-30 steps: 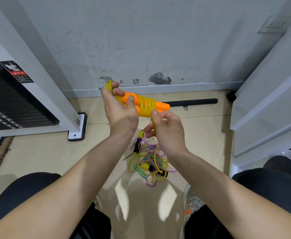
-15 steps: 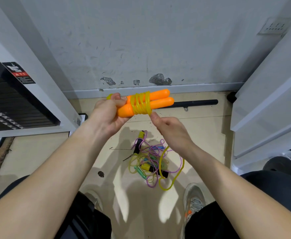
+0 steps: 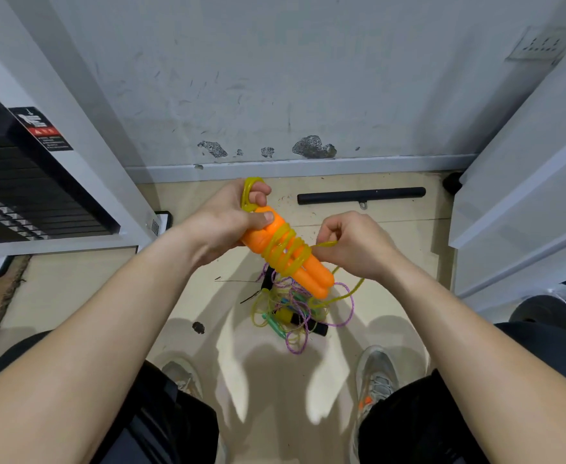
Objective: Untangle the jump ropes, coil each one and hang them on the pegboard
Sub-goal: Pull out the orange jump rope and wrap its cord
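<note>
Left hand point(image 3: 228, 226) clamps the orange handles point(image 3: 291, 259), long axis slanting down-right. Right hand point(image 3: 352, 246), pinching the yellow rope point(image 3: 325, 244), sits immediately right of the coil.

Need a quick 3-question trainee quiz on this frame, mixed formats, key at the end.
1. True or false: the left hand grips the two orange handles side by side.
2. Multiple choice: the yellow cord pinched by the right hand is A) lying loose on the floor only, B) wound in several turns around the handles, C) hung on a peg.
3. Fill in: the tangled pile of ropes lies on the floor between the person's two ____.

Key: 1 true; 2 B; 3 shoes.
</note>
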`<control>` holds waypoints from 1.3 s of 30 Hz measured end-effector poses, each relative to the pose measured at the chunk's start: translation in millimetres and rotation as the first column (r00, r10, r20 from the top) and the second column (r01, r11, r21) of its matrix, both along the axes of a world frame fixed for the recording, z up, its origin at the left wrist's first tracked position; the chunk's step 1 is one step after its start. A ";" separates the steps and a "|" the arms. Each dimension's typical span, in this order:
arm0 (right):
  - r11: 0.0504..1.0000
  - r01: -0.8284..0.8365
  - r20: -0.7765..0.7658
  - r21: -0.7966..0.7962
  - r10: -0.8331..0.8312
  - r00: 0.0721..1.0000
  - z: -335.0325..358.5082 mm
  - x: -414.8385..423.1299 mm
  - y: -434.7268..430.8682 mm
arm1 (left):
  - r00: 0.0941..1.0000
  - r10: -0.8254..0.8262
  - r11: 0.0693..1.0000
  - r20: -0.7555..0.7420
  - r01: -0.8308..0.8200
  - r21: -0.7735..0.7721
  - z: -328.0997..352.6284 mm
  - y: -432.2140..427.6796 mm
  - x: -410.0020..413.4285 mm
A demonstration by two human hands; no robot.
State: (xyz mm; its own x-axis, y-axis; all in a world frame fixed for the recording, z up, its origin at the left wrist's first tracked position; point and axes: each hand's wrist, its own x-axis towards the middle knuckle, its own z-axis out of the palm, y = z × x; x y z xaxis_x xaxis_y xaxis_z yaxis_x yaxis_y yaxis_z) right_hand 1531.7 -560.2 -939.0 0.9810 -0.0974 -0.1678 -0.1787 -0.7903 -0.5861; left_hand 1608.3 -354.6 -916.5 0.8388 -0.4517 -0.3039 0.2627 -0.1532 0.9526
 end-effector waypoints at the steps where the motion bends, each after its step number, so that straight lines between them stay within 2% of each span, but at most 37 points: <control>1: 0.990 0.012 0.002 -0.140 -0.012 1.000 1.3 -0.6 1.2 | 0.999 -0.013 0.999 0.049 0.011 0.041 -0.9 -0.3 -0.3; 2: 0.980 0.027 0.006 -0.197 -0.027 1.000 1.9 0.2 2.7 | 0.994 -0.030 0.997 0.103 0.022 0.079 -1.7 -1.0 -0.8; 3: 0.983 0.040 0.003 -0.180 -0.041 0.999 0.5 1.7 3.8 | 0.985 -0.045 0.993 0.167 0.025 0.119 -2.7 -1.8 -1.0; 8: 0.985 0.066 -0.039 0.156 -0.061 0.997 -7.2 6.7 7.2 | 0.905 -0.067 0.960 0.421 -0.056 0.274 -4.0 -12.3 -6.1; 12: 0.890 0.152 -0.109 0.430 -0.116 0.987 -4.6 6.3 15.6 | 0.817 0.007 0.909 0.577 -0.246 0.336 -7.7 -20.6 -8.2; 14: 0.821 0.187 -0.116 0.540 -0.148 0.982 -1.6 4.7 22.4 | 0.767 0.065 0.890 0.638 -0.334 0.311 -11.1 -24.3 -8.4; 18: 0.757 0.148 -0.002 0.637 -0.190 0.982 -1.6 -0.9 38.7 | 0.670 0.273 0.855 0.690 -0.498 0.144 -20.1 -25.3 -6.4; 22: 0.761 0.191 0.095 0.621 -0.315 0.944 -6.1 -9.9 52.8 | 0.654 0.502 0.782 0.566 -0.623 0.027 -20.1 -28.4 -3.1; 25: 0.797 0.212 0.133 0.565 -0.342 0.930 -8.4 -13.8 55.3 | 0.647 0.624 0.730 0.439 -0.683 -0.030 -21.6 -33.7 -1.1; 29: 0.838 0.192 0.161 0.511 -0.313 0.936 -15.5 -16.0 57.3 | 0.662 0.743 0.670 0.104 -0.737 -0.096 -21.6 -36.3 6.0; 33: 0.765 0.149 0.083 0.627 -0.256 0.963 -19.1 -13.8 54.8 | 0.665 0.717 0.647 -0.208 -0.746 -0.157 -16.5 -36.7 7.1; 36: 0.708 0.160 -0.010 0.688 -0.211 0.977 -12.7 -10.8 45.9 | 0.672 0.621 0.672 -0.403 -0.721 -0.167 -9.4 -27.8 12.4; 39: 0.790 0.200 -0.086 0.580 -0.185 0.979 -6.4 -7.7 33.0 | 0.723 0.484 0.735 -0.494 -0.642 -0.218 -4.1 -14.2 18.5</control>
